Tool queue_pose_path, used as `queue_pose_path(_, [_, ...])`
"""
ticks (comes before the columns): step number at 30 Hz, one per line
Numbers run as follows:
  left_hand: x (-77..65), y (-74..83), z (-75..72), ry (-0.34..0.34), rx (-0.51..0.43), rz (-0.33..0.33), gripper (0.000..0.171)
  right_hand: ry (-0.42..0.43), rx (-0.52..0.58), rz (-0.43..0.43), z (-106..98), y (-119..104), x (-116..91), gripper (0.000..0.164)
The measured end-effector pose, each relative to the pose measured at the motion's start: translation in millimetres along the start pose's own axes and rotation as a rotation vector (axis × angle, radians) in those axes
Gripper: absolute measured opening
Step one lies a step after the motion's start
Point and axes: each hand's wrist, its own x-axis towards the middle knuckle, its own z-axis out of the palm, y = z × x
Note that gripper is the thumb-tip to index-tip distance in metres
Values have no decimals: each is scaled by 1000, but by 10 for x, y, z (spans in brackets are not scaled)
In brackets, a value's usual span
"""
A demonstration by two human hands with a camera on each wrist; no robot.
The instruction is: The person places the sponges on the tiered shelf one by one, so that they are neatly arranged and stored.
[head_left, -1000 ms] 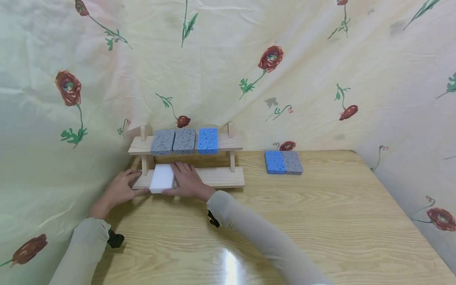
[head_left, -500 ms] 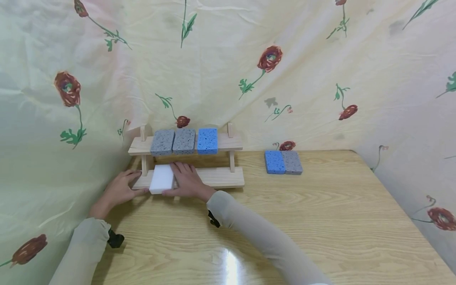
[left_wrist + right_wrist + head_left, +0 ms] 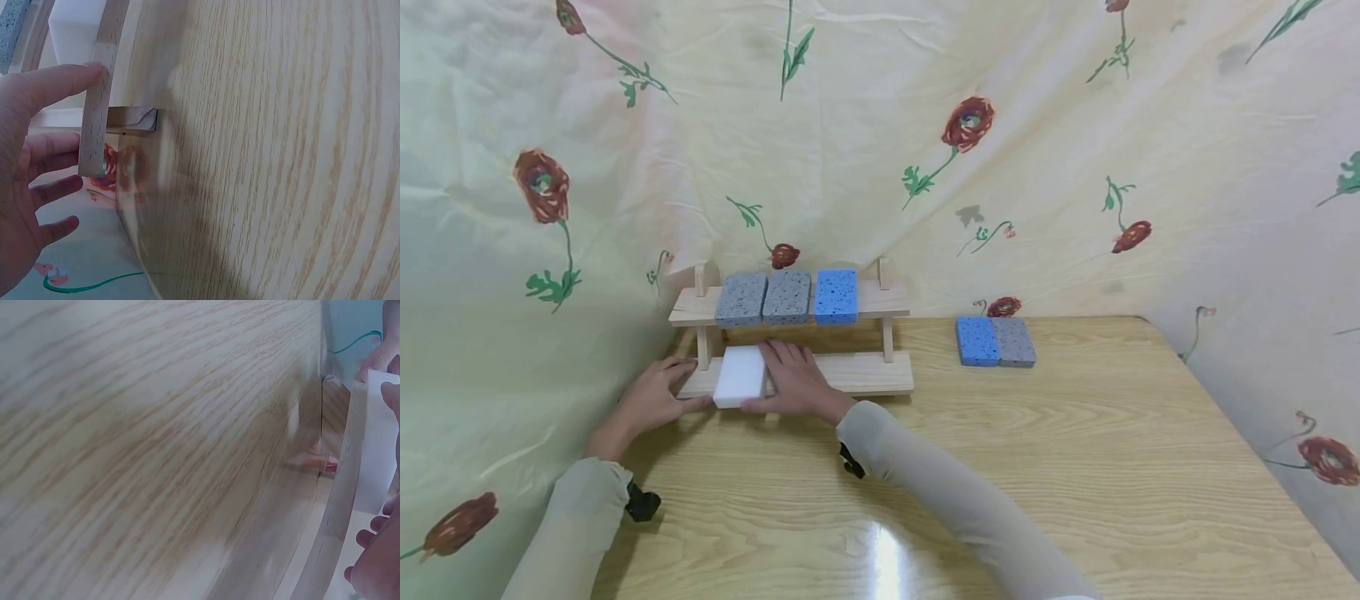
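A white sponge block [image 3: 740,377] lies on the lower board [image 3: 865,375] of a two-tier wooden rack, near its left end. My right hand [image 3: 793,385] holds the sponge from the right, thumb at the front and fingers toward the back. At the board's left end is my left hand [image 3: 651,400]. The left wrist view shows the left thumb [image 3: 81,78] on the board's front edge, the fingers reaching behind it. On the upper board sit two grey speckled sponges [image 3: 742,298] and a blue one [image 3: 837,297].
To the right of the rack, a blue sponge [image 3: 977,341] and a grey sponge [image 3: 1014,342] lie side by side on the wooden table [image 3: 1112,467]. Flowered cloth [image 3: 865,150] hangs behind and at both sides, close to the left arm.
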Motion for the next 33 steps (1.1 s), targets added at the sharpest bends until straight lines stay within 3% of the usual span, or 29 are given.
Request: queue_pose_path(33, [9,-7,21,2,1,-12,88,-15,-47,-66,-47,163,-195,115])
